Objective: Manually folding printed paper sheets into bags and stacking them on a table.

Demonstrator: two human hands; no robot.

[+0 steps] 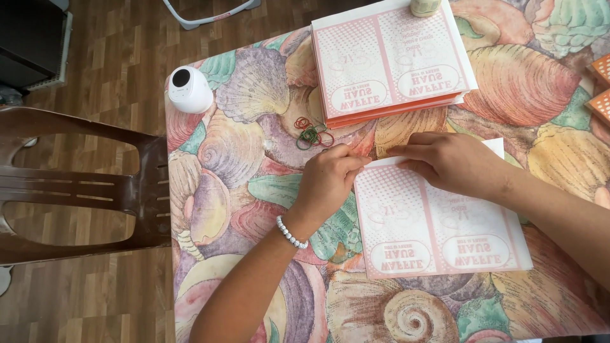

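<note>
A flat white paper bag with pale red printing (438,228) lies on the shell-patterned tablecloth (241,184) in front of me. My left hand (327,178), with a bead bracelet at the wrist, pinches the bag's top left corner. My right hand (454,162) presses on the bag's top edge, fingers pointing left, where the edge looks folded over. A stack of the same printed bags (387,60) lies farther back, just beyond both hands.
A small heap of red and green rubber bands (311,133) lies left of the stack. A round white device (189,89) sits at the table's far left corner. A brown chair (82,184) stands left of the table. Orange items (602,86) show at the right edge.
</note>
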